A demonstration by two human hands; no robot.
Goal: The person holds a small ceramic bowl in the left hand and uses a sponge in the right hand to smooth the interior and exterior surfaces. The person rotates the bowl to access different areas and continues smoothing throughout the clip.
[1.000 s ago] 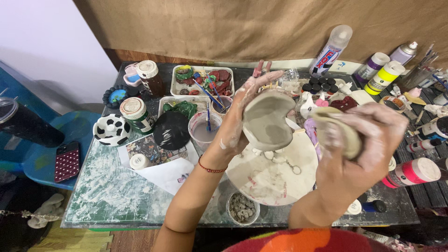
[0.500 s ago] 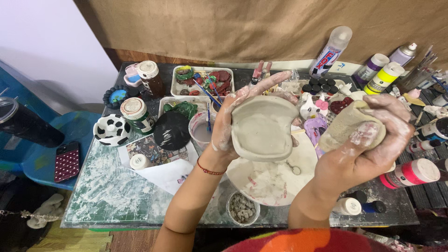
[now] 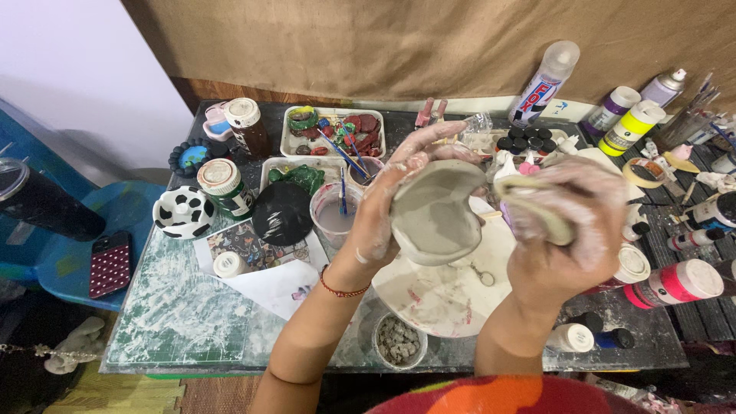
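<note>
A black-and-white spotted bowl (image 3: 183,212) is sitting at the left of the table, with a green jar (image 3: 223,186) just beside it and a brown jar (image 3: 247,126) standing further up. A white tray of red and green bits (image 3: 333,132) is lying at upper centre. A black round dish (image 3: 282,213) is resting below it, next to a clear cup of cloudy water (image 3: 334,215) holding a brush. A white spray bottle (image 3: 544,80) is leaning at upper right. A phone in a dotted red case (image 3: 110,264) is lying on a blue chair (image 3: 61,257) at far left. A small pot of grey crumbs (image 3: 399,341) is sitting at the lower edge.
</note>
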